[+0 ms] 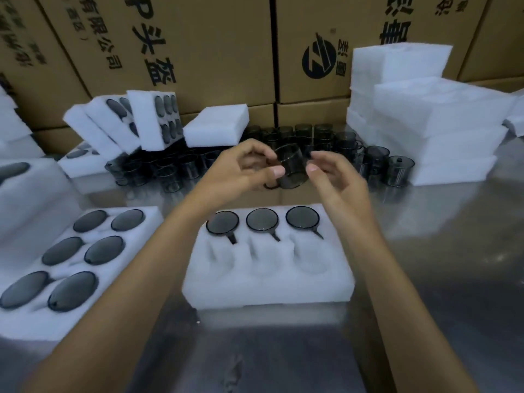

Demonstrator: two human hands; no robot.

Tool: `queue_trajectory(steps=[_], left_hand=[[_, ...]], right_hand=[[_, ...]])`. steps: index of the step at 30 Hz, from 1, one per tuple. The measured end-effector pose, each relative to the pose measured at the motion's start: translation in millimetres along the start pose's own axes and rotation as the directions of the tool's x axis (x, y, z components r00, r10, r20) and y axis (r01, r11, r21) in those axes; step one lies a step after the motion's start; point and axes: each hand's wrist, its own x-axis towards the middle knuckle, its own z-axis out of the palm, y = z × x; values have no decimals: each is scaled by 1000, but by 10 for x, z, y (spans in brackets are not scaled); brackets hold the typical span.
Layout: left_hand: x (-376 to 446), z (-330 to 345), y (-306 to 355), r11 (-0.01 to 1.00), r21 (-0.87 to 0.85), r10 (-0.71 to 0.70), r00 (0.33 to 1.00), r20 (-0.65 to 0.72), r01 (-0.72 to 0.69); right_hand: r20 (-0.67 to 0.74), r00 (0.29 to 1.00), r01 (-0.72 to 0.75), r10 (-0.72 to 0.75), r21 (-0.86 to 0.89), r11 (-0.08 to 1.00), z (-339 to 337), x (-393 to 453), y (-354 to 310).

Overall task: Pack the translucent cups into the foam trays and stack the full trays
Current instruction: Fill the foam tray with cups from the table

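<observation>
Head view is showing a steel desk [442,251] crowded on three sides. At the left, a full tray [65,268] of six dark cups is lying close to the person's left forearm, so a careless sweep of that arm could be nudging it. Behind it, more packed trays [127,120] are leaning unevenly on loose cups and look liable to slide.

In the middle, the left hand [243,168] is holding a translucent cup [292,168] in the air, thumb and curled fingers pinching its near rim, the cup tilted on its side above the half-filled tray [266,268]. That tray is carrying three cups in its far row; the three near pockets are standing empty. The right hand [334,177] is hovering just beside the cup, fingers loosely spread and, as far as I can tell, not gripping it. The grip looks light, so the cup could be slipping onto the seated cups below, and its handle may be catching the foam unless aligned with the slot.

Farther right, loose cups [377,163] are standing against stacked foam [425,123]. Open desk is lying to the right and in front of the tray, the safest room for moving.
</observation>
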Motion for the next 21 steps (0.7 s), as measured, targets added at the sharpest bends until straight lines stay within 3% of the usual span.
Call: queue_trajectory(steps=[4, 8, 11, 15, 21], left_hand=[[-491, -306, 15, 981, -189, -25, 997, 79, 39], [-780, -545, -239, 956, -285, -70, 997, 27, 75], [-924, -606, -465, 900, -429, -73, 997, 34, 80], [-965, -583, -602, 892, -442, -77, 995, 59, 96], [-1014, -492, -668, 901, -433, -79, 988, -131, 14]], right_hand=[[246, 969, -46, 14, 121, 992, 206, -276, -279], [432, 901, -42, 50, -28, 999, 427, -466, -338], [449, 890, 29, 82, -235, 972, 559, -546, -339], [496, 866, 158, 66, -396, 904, 761, -640, -283], [493, 869, 236, 29, -466, 853, 914, -699, -279]])
